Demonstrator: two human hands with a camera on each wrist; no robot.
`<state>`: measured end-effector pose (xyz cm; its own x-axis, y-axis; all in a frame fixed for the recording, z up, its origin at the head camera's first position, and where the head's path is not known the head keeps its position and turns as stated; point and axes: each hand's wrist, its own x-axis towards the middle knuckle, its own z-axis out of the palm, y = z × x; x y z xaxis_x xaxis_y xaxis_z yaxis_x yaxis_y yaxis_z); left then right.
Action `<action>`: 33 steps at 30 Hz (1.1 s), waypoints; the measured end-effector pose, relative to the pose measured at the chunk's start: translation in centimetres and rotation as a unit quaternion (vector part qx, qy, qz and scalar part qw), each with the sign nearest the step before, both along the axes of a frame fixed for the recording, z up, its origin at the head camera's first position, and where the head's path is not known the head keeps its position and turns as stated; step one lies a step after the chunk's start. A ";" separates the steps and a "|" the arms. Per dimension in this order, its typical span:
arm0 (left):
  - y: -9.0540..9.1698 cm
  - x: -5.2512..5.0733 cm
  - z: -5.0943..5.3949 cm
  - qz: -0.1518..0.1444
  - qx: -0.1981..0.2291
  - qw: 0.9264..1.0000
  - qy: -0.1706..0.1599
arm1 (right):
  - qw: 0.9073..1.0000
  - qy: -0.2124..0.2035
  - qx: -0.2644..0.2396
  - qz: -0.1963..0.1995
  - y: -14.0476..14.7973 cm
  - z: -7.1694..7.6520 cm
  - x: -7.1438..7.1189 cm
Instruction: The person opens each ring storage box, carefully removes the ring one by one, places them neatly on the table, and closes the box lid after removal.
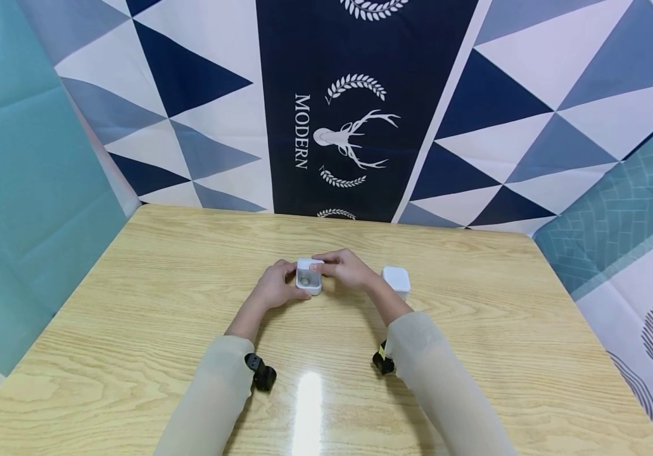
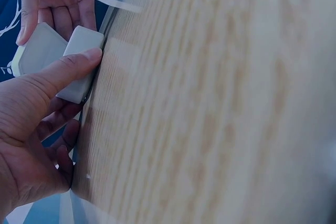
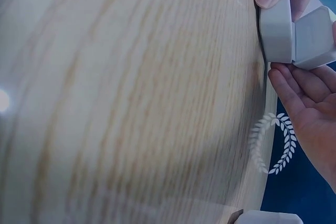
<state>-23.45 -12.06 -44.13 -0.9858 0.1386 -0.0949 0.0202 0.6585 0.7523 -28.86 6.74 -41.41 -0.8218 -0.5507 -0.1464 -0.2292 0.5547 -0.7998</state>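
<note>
A small white ring box [image 1: 309, 290] stands on the table with its lid [image 2: 39, 51] raised. A ring [image 1: 304, 280] shows inside its grey interior. My left hand [image 1: 275, 286] grips the base from the left, the thumb across the front side and the fingers toward the back. My right hand [image 1: 349, 269] holds the raised lid from the right, between thumb and fingers. Both wrist views show the base [image 3: 276, 32] low on the table and the lid tilted back from it; the ring is hidden there.
A second white box [image 1: 396, 280], closed, stands on the wooden table [image 1: 189, 266] to the right, near my right wrist. A patterned cloth [image 1: 212, 126] hangs behind the table's far edge. Black wrist cameras [image 1: 261, 373] sit under both sleeves.
</note>
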 end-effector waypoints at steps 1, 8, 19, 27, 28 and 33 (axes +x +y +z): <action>0.0 0.0 0.0 0.000 0.000 1.000 0.001 | 1.000 0.000 0.000 0.001 0.0 0.0 0.0; 0.0 -0.1 -0.1 -0.001 0.000 1.000 0.002 | 1.000 -0.005 -0.004 -0.001 0.0 0.0 0.0; 0.0 -0.1 -0.2 0.000 0.004 1.000 0.002 | 1.000 -0.006 -0.010 -0.005 0.0 -0.1 0.0; 0.0 -0.2 -0.2 0.000 0.003 1.000 0.006 | 1.000 -0.009 -0.012 -0.008 0.1 -0.1 0.0; 0.0 -0.2 -0.2 0.001 0.003 1.000 0.005 | 1.000 -0.009 -0.013 -0.007 0.1 -0.2 -0.1; 0.0 -0.1 -0.2 0.002 0.007 1.000 0.000 | 1.000 -0.007 -0.013 -0.004 0.1 -0.2 -0.1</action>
